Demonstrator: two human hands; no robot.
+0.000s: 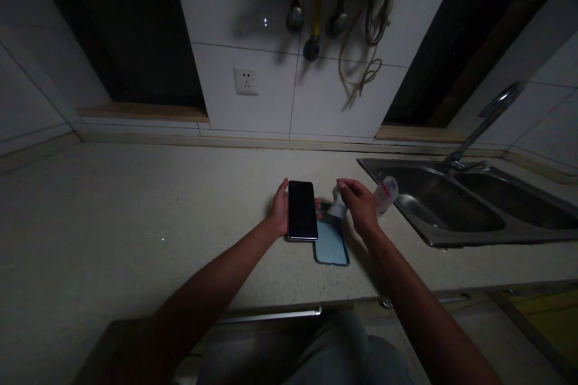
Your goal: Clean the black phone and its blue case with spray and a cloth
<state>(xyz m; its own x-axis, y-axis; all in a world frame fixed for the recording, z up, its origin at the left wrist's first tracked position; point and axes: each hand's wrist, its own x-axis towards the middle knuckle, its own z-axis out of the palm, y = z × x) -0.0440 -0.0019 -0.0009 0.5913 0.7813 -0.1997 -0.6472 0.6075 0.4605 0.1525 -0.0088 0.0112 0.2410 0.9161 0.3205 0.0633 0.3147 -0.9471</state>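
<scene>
A black smartphone (302, 210) lies face up in my left hand (279, 210), whose thumb runs along its left edge while fingertips show past its right edge. My right hand (360, 200) pinches a crumpled white tissue or cloth (338, 206) just right of the phone, apart from the screen. Under the tissue, on the counter, rests a light blue phone case (331, 244), its upper part partly covered by the tissue and fingers. Beside my right hand is a clear plastic bottle or cup with a red band (386, 192), near the sink edge.
A steel double sink (433, 204) with a tall faucet (487, 117) is set into the right of the pale counter (135, 216). On the tiled wall behind are a power socket (246, 81), hoses with valves (295, 17) and a looped cord (368, 75). A drawer handle (275, 316) lies below the front edge.
</scene>
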